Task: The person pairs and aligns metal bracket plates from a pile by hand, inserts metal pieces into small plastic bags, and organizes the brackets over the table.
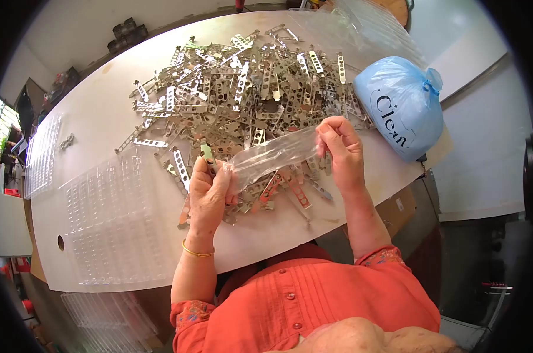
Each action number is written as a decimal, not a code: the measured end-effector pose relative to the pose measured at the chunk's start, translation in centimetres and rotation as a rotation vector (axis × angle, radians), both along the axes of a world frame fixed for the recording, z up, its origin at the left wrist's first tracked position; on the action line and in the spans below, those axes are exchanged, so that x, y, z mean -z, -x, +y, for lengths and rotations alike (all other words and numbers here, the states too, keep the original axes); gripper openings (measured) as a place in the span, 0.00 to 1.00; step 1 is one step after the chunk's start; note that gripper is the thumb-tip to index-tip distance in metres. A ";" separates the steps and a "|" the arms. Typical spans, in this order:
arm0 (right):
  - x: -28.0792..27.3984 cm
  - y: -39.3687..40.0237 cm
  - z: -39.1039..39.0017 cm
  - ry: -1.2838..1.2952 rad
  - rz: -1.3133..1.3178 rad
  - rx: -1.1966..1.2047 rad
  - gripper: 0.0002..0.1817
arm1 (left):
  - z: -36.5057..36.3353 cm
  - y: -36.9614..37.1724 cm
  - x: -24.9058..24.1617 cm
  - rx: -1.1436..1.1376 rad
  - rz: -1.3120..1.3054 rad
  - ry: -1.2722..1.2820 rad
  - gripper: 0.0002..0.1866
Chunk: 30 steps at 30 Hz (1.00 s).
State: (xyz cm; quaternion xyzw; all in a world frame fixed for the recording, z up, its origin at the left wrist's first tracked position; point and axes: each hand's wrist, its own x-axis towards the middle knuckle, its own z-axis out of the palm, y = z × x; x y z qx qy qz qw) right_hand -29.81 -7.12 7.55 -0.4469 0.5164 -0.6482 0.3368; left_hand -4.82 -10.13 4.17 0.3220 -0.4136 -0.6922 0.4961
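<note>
A clear plastic strip or bag (272, 157) is stretched between my two hands over a pile of metal pieces. My left hand (208, 197), with a gold bangle at the wrist, grips the plastic's left end. A small metal piece (206, 150) sticks up by its fingertips; whether it is held too is unclear. My right hand (343, 152) pinches the other end between thumb and fingers. Beneath and beyond the plastic lies the large heap of flat, perforated metal strips (219, 100), some with reddish reflections.
On the table (231, 250), a clear moulded tray (110, 217) lies at the left, another tray (41, 156) beyond it. A full blue bag marked "Clean" (399, 109) sits at the right. Plastic sheeting (360, 32) lies at the back right. More trays (104, 317) are below the near left edge.
</note>
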 end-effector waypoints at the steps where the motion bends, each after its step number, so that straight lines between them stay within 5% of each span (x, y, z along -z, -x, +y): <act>1: 0.3 -0.6 -0.4 0.089 -0.011 0.035 0.04 | 0.0 -0.1 0.0 0.012 -0.009 0.014 0.04; 4: 0.3 -1.3 -0.3 -0.012 -0.198 0.022 0.05 | 0.1 -0.1 0.2 0.038 0.009 0.008 0.03; 9: 0.5 -0.6 0.1 0.022 0.018 0.007 0.09 | 0.2 0.0 0.1 0.011 -0.035 -0.011 0.04; 12: -0.3 -0.3 0.3 0.058 -0.430 -0.195 0.13 | 0.5 0.3 0.0 0.033 0.014 -0.007 0.06; 16: 0.4 -2.5 1.7 -0.009 -0.714 -0.395 0.24 | 0.5 0.3 -0.1 0.002 0.039 -0.039 0.06; 24: 2.2 -5.5 1.0 -0.150 -0.416 -0.310 0.09 | 0.7 0.2 0.1 0.088 0.046 -0.002 0.05; 30: 1.6 -4.1 0.4 -0.078 -0.285 -0.140 0.10 | 0.5 0.0 0.4 0.099 0.058 0.023 0.06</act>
